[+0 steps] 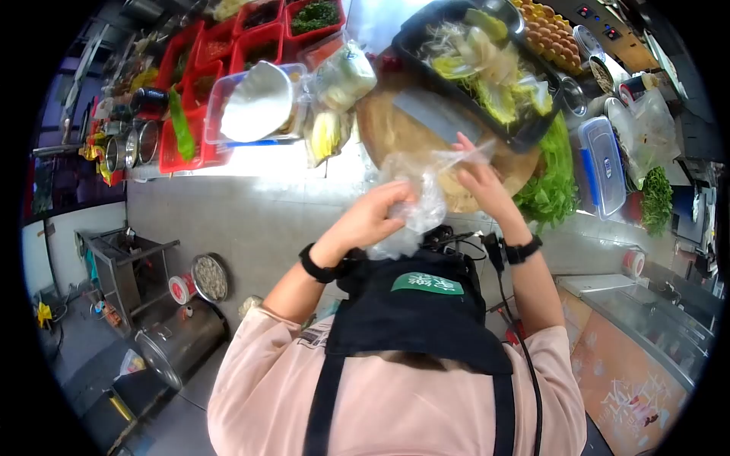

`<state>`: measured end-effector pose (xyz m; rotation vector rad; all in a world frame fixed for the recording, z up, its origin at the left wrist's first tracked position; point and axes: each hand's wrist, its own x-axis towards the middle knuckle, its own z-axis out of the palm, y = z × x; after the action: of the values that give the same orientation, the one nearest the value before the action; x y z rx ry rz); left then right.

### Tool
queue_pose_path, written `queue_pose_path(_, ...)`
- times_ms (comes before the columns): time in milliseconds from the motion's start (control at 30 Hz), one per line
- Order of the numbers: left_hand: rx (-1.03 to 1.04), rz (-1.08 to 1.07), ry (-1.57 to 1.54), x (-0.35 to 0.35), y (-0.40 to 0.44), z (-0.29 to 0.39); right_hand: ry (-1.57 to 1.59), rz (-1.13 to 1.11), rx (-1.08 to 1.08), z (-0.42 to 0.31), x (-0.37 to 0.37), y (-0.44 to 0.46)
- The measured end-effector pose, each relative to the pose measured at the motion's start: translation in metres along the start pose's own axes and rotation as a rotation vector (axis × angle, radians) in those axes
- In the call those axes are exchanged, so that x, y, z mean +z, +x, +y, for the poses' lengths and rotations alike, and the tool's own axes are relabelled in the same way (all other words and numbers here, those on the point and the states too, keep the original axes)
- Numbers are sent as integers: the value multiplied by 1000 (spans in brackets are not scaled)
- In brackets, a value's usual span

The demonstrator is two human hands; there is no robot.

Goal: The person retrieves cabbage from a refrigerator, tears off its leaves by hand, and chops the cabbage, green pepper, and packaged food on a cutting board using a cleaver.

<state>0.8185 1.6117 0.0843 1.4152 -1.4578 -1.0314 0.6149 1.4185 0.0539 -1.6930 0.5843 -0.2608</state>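
Observation:
A clear plastic bag, crumpled and partly blurred, hangs in front of my apron at the near edge of the round wooden cutting board. My left hand has its fingers closed around the gathered side of the bag. A stretched corner of the same bag runs to my right hand, whose fingers grip it above the board, one finger pointing up. On the board lies a cleaver with a wide grey blade. Overhanging the board behind it is a black tray with pale yellow cabbage leaves.
Red bins of ingredients stand at the back left, beside a clear tub with a white bowl. Bagged cabbage lies left of the board. Leafy greens, a blue-edged lidded box and eggs are to the right.

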Motion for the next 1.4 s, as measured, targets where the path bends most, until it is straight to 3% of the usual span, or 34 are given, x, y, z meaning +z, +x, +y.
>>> queue_pose_path(33, -1, -3, -2, 13, 7, 4, 1, 2, 3, -12, 7, -15)
queue_pose_path(100, -22, 92, -517, 42, 26, 16, 78, -80, -112, -26, 21, -40)
queue_pose_path(133, -32, 30, -499, 48, 33, 18, 103, -105, -158, -26, 23, -50)
queue_pose_path(200, -22, 42, -391, 41, 38, 30, 465, -62, 81, -8, 21, -67)
queue_pose_path(233, -16, 55, -296, 34, 41, 33, 471, -70, 68, -2, 7, -83)
queue_pose_path(267, -138, 86, -504, 19, 45, 15, 357, 15, 137, 7, -17, -103)
queue_pose_path(300, -91, 269, -377, 2, 45, -10, 243, 110, 208, 16, -38, -121)
queue_pose_path(333, -145, 387, -40, -16, 42, -32, 252, 140, 210, 29, -52, -139)
queue_pose_path(367, -202, 381, 90, -19, 43, -26, 136, 246, 61, 48, -75, -170)
queue_pose_path(400, -147, 325, 20, -14, 43, -16, -3, 352, -76, 59, -98, -203)
queue_pose_path(500, 30, 19, -170, 122, 88, 77, -170, 503, -74, 63, -154, -298)
queue_pose_path(533, 192, -152, -62, 170, 107, 110, -169, 541, -59, 59, -157, -322)
queue_pose_path(567, 420, -284, 209, 216, 126, 121, 112, 556, 17, 54, -166, -332)
queue_pose_path(600, 395, -363, 167, 273, 136, 149, 396, 560, 87, 51, -175, -341)
queue_pose_path(633, 403, -432, 170, 325, 141, 153, 393, 576, 82, 49, -184, -350)
queue_pose_path(700, 414, -449, 198, 422, 145, 157, 675, 739, 123, 52, -204, -389)
queue_pose_path(767, 373, -264, 138, 466, 166, 166, 798, 703, 121, 75, -225, -418)
queue_pose_path(900, 214, -163, 6, 501, 210, 145, 589, 615, 34, 47, -272, -466)
queue_pose_path(967, -3, -197, -224, 515, 234, 133, -73, 616, 70, 41, -298, -487)
queue_pose_path(1033, -70, -184, -411, 536, 259, 140, -23, 597, 60, 41, -317, -491)
queue_pose_path(1100, -238, -214, -689, 562, 282, 147, -276, 470, 18, 53, -338, -482)
queue_pose_path(1167, -127, -267, -701, 588, 301, 160, -267, 512, -23, 67, -364, -474)
queue_pose_path(1233, -252, -225, -937, 618, 322, 176, -431, 582, -110, 84, -403, -469)
queue_pose_path(1333, -76, -398, -581, 645, 376, 175, -427, 610, -83, 88, -476, -478)
queue_pose_path(1400, -124, -426, -702, 662, 406, 197, -430, 682, -39, 85, -529, -500)
